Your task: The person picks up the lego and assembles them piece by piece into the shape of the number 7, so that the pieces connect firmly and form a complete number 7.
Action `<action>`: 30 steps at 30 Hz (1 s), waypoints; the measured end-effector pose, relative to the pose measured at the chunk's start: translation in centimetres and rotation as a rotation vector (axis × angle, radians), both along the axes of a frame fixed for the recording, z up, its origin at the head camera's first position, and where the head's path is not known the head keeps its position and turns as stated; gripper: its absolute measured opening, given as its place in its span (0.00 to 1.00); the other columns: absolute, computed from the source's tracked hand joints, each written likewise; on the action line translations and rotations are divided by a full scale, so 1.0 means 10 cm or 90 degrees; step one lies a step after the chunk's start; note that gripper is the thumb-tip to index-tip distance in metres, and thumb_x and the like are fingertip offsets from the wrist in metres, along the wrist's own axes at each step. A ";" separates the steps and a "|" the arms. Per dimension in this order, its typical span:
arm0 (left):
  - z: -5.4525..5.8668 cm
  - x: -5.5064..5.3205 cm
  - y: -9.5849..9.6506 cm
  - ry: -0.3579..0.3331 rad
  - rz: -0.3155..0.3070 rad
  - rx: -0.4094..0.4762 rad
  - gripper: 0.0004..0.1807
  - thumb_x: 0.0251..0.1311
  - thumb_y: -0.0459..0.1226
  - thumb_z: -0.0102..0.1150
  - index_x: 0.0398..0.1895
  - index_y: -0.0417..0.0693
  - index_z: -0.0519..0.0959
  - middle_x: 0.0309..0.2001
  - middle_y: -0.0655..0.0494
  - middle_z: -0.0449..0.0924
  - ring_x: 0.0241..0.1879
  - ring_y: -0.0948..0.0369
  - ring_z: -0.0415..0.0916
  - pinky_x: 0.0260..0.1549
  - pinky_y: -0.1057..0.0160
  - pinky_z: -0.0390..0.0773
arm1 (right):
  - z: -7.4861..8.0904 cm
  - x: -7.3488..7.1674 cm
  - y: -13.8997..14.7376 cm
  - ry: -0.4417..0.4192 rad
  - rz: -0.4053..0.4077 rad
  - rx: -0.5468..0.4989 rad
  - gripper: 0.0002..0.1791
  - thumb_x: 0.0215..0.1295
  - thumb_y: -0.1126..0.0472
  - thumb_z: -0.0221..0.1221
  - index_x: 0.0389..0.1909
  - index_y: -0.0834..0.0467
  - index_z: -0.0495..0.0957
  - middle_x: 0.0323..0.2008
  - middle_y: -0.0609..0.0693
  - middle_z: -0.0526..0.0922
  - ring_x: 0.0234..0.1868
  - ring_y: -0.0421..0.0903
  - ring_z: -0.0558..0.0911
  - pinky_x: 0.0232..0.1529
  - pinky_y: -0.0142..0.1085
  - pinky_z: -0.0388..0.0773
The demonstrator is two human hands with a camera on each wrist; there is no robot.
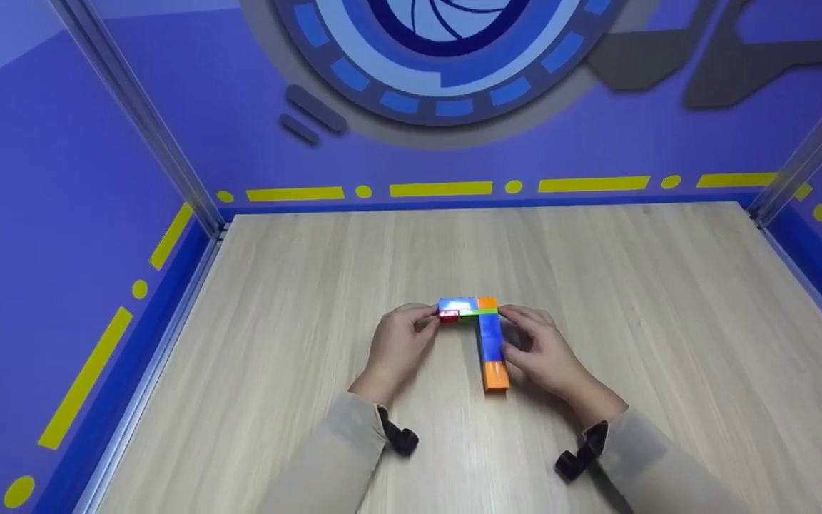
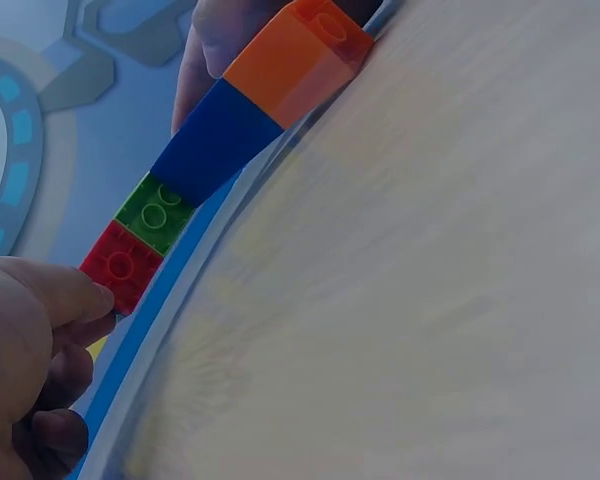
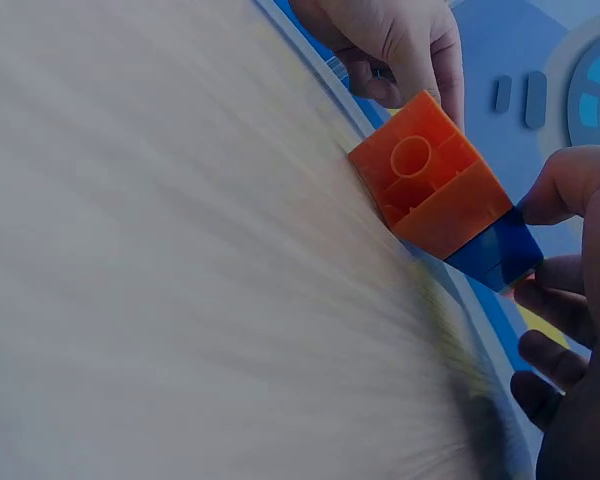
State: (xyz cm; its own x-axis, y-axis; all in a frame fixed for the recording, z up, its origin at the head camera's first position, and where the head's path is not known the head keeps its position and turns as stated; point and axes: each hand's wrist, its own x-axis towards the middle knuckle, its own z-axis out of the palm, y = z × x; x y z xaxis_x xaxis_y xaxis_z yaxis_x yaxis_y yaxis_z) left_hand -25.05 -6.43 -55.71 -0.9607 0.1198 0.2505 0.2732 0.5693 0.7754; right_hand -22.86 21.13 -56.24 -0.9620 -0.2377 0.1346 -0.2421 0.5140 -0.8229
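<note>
An angular structure of toy building bricks is held just over or on the table; which of the two I cannot tell. Its crossbar shows a blue brick (image 1: 458,304), an orange brick (image 1: 486,303), a red brick (image 2: 120,265) and a green brick (image 2: 152,213). From it a leg of blue bricks (image 1: 490,335) runs toward me, ending in an orange brick (image 3: 430,180). My left hand (image 1: 398,346) pinches the crossbar's left end, thumb at the red brick. My right hand (image 1: 545,350) grips the right side, thumb on the blue leg and fingertips near the crossbar's corner.
A pale wooden table (image 1: 297,285) lies under both hands. Blue printed walls (image 1: 454,164) with yellow marks stand behind it and at both sides, joined by metal corner posts (image 1: 147,121). Black straps (image 1: 398,435) sit on both wrists.
</note>
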 end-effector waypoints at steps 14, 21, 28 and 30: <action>0.07 -0.04 0.01 -0.060 -0.004 -0.038 0.13 0.78 0.35 0.69 0.59 0.47 0.93 0.59 0.49 0.95 0.63 0.50 0.91 0.68 0.47 0.87 | 0.07 0.02 0.01 -0.025 -0.006 0.023 0.36 0.73 0.62 0.68 0.80 0.65 0.76 0.80 0.65 0.76 0.80 0.64 0.70 0.86 0.65 0.63; 0.03 -0.06 0.02 -0.075 -0.016 -0.041 0.14 0.77 0.35 0.69 0.61 0.45 0.92 0.61 0.48 0.94 0.66 0.49 0.90 0.70 0.46 0.86 | 0.10 0.04 0.02 -0.041 0.000 0.034 0.36 0.73 0.60 0.69 0.79 0.66 0.76 0.80 0.66 0.75 0.80 0.66 0.70 0.86 0.67 0.63; 0.04 -0.08 0.04 -0.089 -0.022 -0.042 0.15 0.77 0.34 0.69 0.62 0.44 0.92 0.60 0.48 0.94 0.64 0.50 0.90 0.68 0.47 0.87 | 0.14 0.00 0.01 -0.074 0.005 0.062 0.36 0.74 0.59 0.66 0.80 0.66 0.74 0.81 0.68 0.73 0.81 0.67 0.70 0.87 0.67 0.63; 0.04 -0.08 0.04 -0.094 -0.020 -0.043 0.15 0.77 0.34 0.69 0.62 0.44 0.92 0.60 0.48 0.94 0.64 0.50 0.90 0.68 0.47 0.87 | 0.16 -0.01 0.00 -0.083 0.007 0.066 0.36 0.74 0.59 0.66 0.80 0.66 0.74 0.82 0.68 0.73 0.81 0.67 0.69 0.87 0.67 0.62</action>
State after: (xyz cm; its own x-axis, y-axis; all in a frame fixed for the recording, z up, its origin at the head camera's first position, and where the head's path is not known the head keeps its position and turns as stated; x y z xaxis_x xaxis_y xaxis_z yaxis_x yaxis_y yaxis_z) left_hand -25.90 -6.06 -55.32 -0.9820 0.1622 0.0968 0.1773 0.6149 0.7684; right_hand -22.92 21.12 -54.69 -0.9671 -0.2540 -0.0172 -0.1426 0.5964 -0.7899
